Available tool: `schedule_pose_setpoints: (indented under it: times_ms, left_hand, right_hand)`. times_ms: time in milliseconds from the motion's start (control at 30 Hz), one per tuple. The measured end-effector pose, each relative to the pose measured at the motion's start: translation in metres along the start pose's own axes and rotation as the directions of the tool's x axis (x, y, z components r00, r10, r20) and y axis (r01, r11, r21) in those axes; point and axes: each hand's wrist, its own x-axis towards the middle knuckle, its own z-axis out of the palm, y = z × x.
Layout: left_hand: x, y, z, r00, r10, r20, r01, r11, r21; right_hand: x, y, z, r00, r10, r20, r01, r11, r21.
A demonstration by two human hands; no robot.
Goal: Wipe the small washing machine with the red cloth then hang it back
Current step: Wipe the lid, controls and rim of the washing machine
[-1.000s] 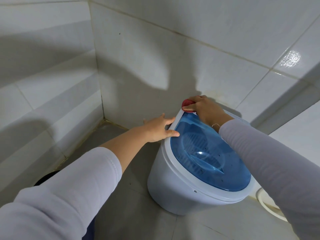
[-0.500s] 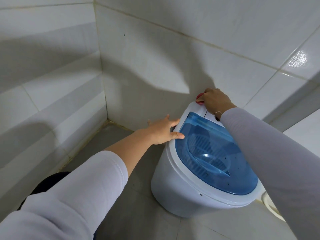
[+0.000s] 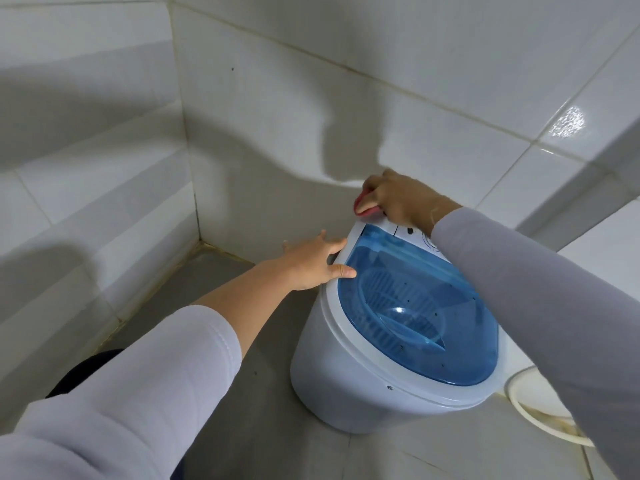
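Note:
The small washing machine (image 3: 349, 382) is a white tub with a translucent blue lid (image 3: 415, 306), standing on the grey floor in a tiled corner. My left hand (image 3: 311, 265) rests flat on the machine's left rim, fingers spread and thumb on the lid's edge. My right hand (image 3: 398, 200) presses the bunched red cloth (image 3: 363, 207) against the far back edge of the top, by the white control panel. Only a small part of the cloth shows under my fingers.
White tiled walls (image 3: 277, 133) meet in a corner directly behind and left of the machine. A white round basin rim (image 3: 526, 410) lies on the floor at the right, partly behind my right sleeve. Grey floor (image 3: 242, 427) extends in front.
My right hand has slid the red cloth from the lid's near-left back corner farther back to the rear edge of the machine. My left hand has stayed on the left rim.

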Motion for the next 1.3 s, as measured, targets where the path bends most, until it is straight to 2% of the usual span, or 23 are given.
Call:
schedule_pose_setpoints:
  times_ms: [100, 200, 267, 367, 467, 533, 767, 900, 1033, 1300]
  left_hand:
    - [-0.002, 0.001, -0.001, 1.0, 0.01, 0.001, -0.01, 1.0, -0.013]
    - [-0.002, 0.002, -0.002, 1.0, 0.009, 0.008, -0.009, 1.0, -0.005]
    - [-0.002, 0.002, -0.002, 1.0, 0.004, 0.015, -0.004, 1.0, -0.004]
    - [-0.002, 0.001, -0.002, 1.0, 0.0, 0.021, 0.001, 1.0, -0.003]
    - [-0.002, 0.002, -0.002, 0.999, 0.022, 0.029, -0.021, 0.999, -0.025]
    - [-0.001, 0.001, -0.002, 0.999, 0.036, 0.028, -0.035, 0.998, -0.043]
    - [0.002, -0.003, 0.001, 0.999, 0.053, -0.009, -0.053, 0.998, -0.032]
    - [-0.001, -0.001, 0.0, 0.999, 0.048, 0.003, -0.048, 0.998, -0.041]
    - [0.0, -0.001, 0.001, 1.0, 0.028, 0.005, -0.028, 1.0, -0.008]
    - [-0.001, 0.002, 0.0, 1.0, 0.007, 0.007, -0.007, 1.0, 0.008]
  right_hand:
    - [0.009, -0.005, 0.016, 0.999, -0.04, 0.018, 0.042, 0.993, -0.109]
    - [0.014, -0.001, 0.022, 1.0, -0.029, -0.01, 0.026, 0.974, -0.226]
    - [0.017, 0.002, 0.021, 1.0, 0.024, -0.005, -0.024, 0.969, -0.245]
    - [0.019, 0.011, 0.016, 0.992, 0.126, 0.012, -0.122, 0.982, -0.144]
    - [0.008, 0.029, 0.007, 0.969, 0.242, -0.059, -0.232, 0.964, 0.132]
    - [-0.003, 0.042, 0.0, 0.943, 0.321, -0.088, -0.293, 0.925, 0.241]
    - [-0.03, 0.056, 0.009, 0.887, 0.454, 0.085, -0.454, 0.822, 0.344]
    - [-0.031, 0.05, 0.016, 0.843, 0.527, 0.106, -0.518, 0.744, 0.423]
    - [-0.032, 0.045, 0.016, 0.855, 0.51, 0.095, -0.498, 0.753, 0.43]
    - [-0.048, 0.033, 0.014, 0.948, 0.292, 0.128, -0.319, 0.863, 0.393]
